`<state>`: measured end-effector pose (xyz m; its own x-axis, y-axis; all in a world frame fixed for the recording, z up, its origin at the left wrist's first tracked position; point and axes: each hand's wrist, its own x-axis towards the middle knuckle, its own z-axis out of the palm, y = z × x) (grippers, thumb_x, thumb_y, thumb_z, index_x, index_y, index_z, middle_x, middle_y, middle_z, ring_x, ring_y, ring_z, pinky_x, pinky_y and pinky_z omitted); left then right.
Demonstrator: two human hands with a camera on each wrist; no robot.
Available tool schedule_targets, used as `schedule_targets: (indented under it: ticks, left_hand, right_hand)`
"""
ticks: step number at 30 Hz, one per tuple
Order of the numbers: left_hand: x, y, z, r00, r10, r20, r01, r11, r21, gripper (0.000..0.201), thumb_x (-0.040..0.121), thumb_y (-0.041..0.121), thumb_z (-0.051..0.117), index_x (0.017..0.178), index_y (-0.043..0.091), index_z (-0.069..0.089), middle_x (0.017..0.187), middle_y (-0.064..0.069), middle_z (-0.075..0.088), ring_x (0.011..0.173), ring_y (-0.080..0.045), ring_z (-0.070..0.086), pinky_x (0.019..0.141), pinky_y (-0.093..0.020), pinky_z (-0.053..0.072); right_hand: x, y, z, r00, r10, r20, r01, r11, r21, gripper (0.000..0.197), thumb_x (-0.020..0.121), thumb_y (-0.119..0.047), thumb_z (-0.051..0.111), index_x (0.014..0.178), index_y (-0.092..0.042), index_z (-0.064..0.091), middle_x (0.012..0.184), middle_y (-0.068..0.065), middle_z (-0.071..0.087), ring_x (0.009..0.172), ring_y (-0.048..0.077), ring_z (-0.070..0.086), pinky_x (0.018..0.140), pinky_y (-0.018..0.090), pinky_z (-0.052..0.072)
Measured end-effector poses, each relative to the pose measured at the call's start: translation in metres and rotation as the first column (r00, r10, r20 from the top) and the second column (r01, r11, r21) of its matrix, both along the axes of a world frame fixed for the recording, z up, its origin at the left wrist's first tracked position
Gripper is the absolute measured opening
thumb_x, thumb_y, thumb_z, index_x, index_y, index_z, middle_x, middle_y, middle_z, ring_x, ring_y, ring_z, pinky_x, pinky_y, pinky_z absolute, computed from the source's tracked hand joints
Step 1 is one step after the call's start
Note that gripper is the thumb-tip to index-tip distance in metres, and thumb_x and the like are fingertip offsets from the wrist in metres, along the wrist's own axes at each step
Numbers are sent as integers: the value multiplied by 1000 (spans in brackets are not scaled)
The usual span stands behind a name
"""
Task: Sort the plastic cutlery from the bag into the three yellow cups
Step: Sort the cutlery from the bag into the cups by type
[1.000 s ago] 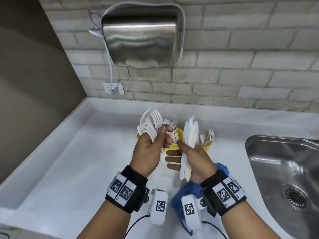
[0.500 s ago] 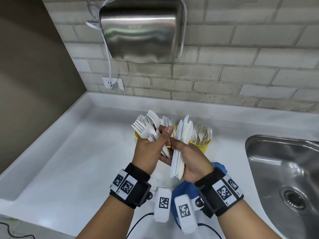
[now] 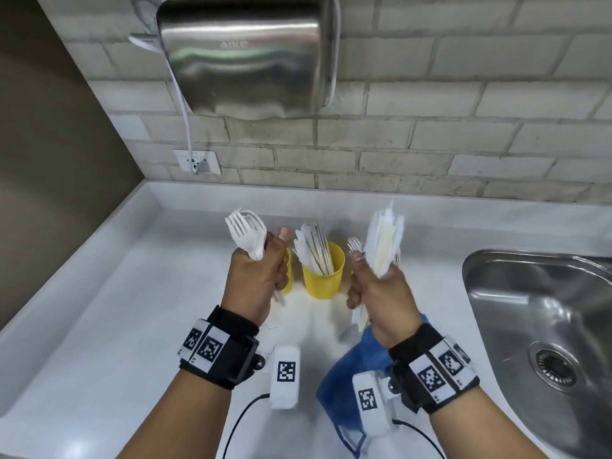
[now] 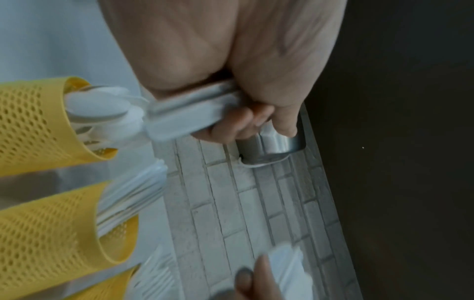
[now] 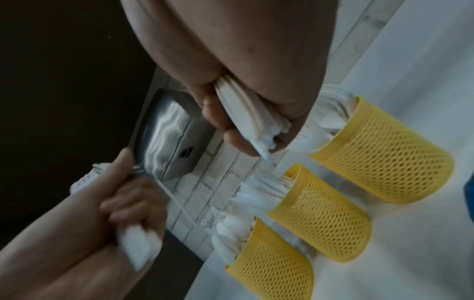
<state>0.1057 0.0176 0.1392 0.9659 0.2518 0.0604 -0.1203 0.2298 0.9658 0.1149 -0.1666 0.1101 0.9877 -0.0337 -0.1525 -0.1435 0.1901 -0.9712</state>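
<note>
My left hand (image 3: 261, 276) grips a bunch of white plastic forks (image 3: 246, 231), tines up, in front of the left yellow cup (image 3: 287, 273). My right hand (image 3: 374, 286) grips a thick bundle of white plastic knives (image 3: 385, 240), held upright and hiding most of the right cup. Between the hands stands the middle yellow mesh cup (image 3: 324, 276) with knives in it. The right wrist view shows all three cups in a row: spoons (image 5: 269, 270), knives (image 5: 320, 213), forks (image 5: 382, 166). The blue bag (image 3: 351, 382) lies crumpled under my right wrist.
A steel sink (image 3: 543, 329) is sunk into the white counter (image 3: 132, 326) on the right. A steel hand dryer (image 3: 246, 51) hangs on the brick wall above the cups, its cable running to a socket (image 3: 197, 162). A dark side wall borders the counter on the left.
My hands were together over the cups; they have drawn apart, the left going left with the forks and the right going right with the knives. The middle cup now shows between them.
</note>
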Motion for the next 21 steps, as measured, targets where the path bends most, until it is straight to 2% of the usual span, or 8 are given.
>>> schedule_targets:
  ticks: [2, 3, 6, 8, 10, 13, 18, 21]
  left_hand:
    - [0, 8, -1, 1000, -2, -16, 2, 1000, 6, 46, 93, 37, 70, 80, -4, 54, 54, 3, 30, 48, -15, 24, 47, -25, 25]
    - [0, 12, -2, 1000, 8, -28, -8, 1000, 2, 48, 92, 38, 71, 78, -3, 52, 55, 4, 29, 48, -15, 23, 46, -25, 24]
    - [-3, 21, -1, 998, 18, -61, -22, 998, -57, 42, 86, 38, 74, 69, 19, 40, 61, 1, 19, 52, -15, 16, 46, -25, 20]
    - [-5, 25, 0, 995, 18, -93, -25, 997, -75, 45, 81, 36, 78, 72, 19, 37, 64, -2, 16, 56, -20, 13, 47, -26, 18]
    - [-7, 26, 1, 994, 25, -111, -32, 998, -60, 49, 83, 28, 76, 65, 20, 32, 61, -2, 17, 55, -21, 13, 49, -28, 18]
    - [-9, 22, 2, 988, 50, -145, -56, 998, -36, 52, 89, 17, 74, 57, 23, 32, 58, -2, 19, 51, -19, 16, 48, -28, 19]
    - [-11, 10, 0, 976, 51, -211, -50, 999, 13, 49, 87, 14, 76, 57, 23, 38, 52, 2, 26, 47, -17, 21, 47, -27, 21]
    - [-12, -8, -3, 960, 6, -279, 27, 993, 114, 31, 90, 18, 75, 66, 17, 54, 55, -3, 46, 50, -18, 42, 48, -26, 33]
  right_hand:
    - [6, -11, 0, 997, -79, 10, 79, 996, 36, 21, 103, -27, 62, 90, -12, 56, 53, -8, 41, 46, 14, 37, 50, 32, 37]
    - [8, -15, 0, 995, -99, 5, 98, 993, 64, 22, 102, -26, 62, 89, -11, 55, 53, -7, 39, 46, 13, 35, 49, 30, 35]
    - [12, -26, 6, 990, -139, -4, 138, 982, 126, 30, 100, -29, 65, 81, -12, 49, 52, -3, 32, 44, 14, 29, 47, 28, 28]
    - [14, -30, 11, 985, -174, -16, 174, 973, 152, 35, 99, -29, 67, 72, -17, 48, 50, -4, 30, 43, 14, 26, 46, 27, 25]
    - [15, -33, 16, 980, -198, -17, 197, 958, 207, 36, 100, -28, 66, 70, -17, 49, 49, -4, 28, 41, 14, 25, 45, 25, 26]
    - [20, -32, 20, 976, -217, -16, 213, 934, 289, 41, 101, -28, 64, 67, -18, 43, 50, -2, 25, 41, 14, 25, 43, 25, 27]
    - [31, -17, 29, 977, -214, 20, 192, 909, 371, 47, 101, -29, 63, 64, -17, 38, 50, -1, 28, 43, 16, 28, 46, 27, 30]
    - [36, -1, 36, 980, -186, 68, 149, 918, 368, 46, 101, -28, 64, 60, -16, 45, 49, 2, 38, 45, 21, 41, 54, 31, 40]
